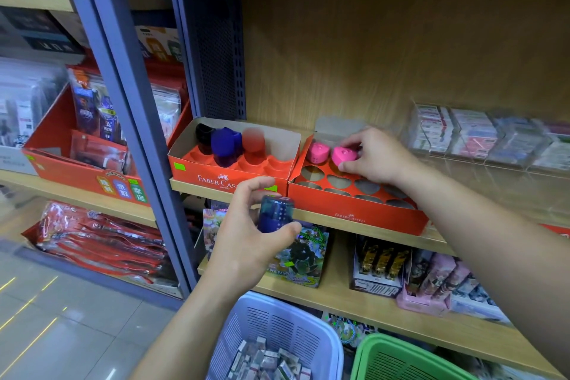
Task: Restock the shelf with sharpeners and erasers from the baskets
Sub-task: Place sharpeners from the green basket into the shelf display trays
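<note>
Two red display boxes stand on the wooden shelf point(327, 224). The left box point(216, 174) holds a black, a blue and a red sharpener. The right box point(354, 210) has many vacant heart-shaped slots and two pink sharpeners at its back. My right hand point(374, 157) pinches the right-hand pink sharpener point(342, 154) in its slot. My left hand point(249, 228) grips a blue sharpener point(276, 214) in the air, in front of the shelf edge between the two boxes.
A pale blue basket point(277, 327) with several small boxed erasers sits below my left arm, a green basket point(398, 361) to its right. Clear acrylic bins point(481, 139) with packs stand right of the red boxes. Card packs fill the lower shelf. A blue-grey upright post point(135, 133) rises at left.
</note>
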